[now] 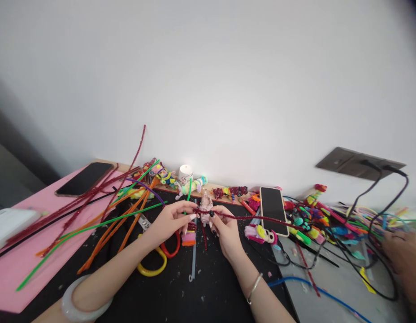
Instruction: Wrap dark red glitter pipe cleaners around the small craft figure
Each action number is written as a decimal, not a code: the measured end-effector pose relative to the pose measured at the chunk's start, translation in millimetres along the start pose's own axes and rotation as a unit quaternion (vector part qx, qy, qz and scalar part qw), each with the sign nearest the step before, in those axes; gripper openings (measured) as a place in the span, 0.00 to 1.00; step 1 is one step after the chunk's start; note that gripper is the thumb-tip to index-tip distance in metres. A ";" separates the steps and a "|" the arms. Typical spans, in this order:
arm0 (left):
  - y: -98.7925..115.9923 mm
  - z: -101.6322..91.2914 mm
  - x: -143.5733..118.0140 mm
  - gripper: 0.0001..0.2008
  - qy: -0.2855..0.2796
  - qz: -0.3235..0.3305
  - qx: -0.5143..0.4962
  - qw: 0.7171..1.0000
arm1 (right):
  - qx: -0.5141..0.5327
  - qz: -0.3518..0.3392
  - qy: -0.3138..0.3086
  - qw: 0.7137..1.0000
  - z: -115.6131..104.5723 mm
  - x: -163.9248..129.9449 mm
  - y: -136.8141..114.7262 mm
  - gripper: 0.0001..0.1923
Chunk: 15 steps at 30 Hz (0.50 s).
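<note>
A dark red fuzzy pipe cleaner (248,218) is pinched at its near end between the left hand (169,218) and the right hand (226,229), both closed on it just above the black surface (181,296), beside a small pale pink figure (205,205). The wire is best kept taut and wound in tight, even turns, fingertips held close, so the long free end trailing toward the cream-cased smartphone (274,210) is not snagged.
</note>
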<state>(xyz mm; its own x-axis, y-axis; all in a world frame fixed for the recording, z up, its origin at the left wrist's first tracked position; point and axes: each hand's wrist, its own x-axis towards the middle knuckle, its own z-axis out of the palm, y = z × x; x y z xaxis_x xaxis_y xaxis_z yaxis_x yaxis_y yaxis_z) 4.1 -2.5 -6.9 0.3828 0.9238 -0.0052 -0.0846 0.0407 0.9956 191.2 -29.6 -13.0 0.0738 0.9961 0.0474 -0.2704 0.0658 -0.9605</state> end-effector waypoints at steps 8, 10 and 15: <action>3.1 1.9 -0.7 0.13 0.019 -0.008 -0.012 1.000 | -0.009 0.003 0.002 1.000 1.3 -1.6 -0.4 0.14; 4.4 2.2 -1.0 0.14 0.024 -0.010 -0.015 1.000 | -0.011 0.001 0.003 1.000 1.3 -1.7 -0.6 0.14; 6.5 3.2 -1.3 0.15 0.033 -0.011 -0.014 0.999 | -0.012 -0.002 0.004 1.000 0.9 -1.6 0.2 0.14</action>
<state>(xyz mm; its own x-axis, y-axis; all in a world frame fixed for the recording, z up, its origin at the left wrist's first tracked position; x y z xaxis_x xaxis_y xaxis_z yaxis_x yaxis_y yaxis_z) 6.0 -4.7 -0.2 0.3243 0.9453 -0.0350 -0.1025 0.0719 0.9921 190.2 -31.1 -12.9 0.0819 0.9954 0.0501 -0.2474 0.0690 -0.9665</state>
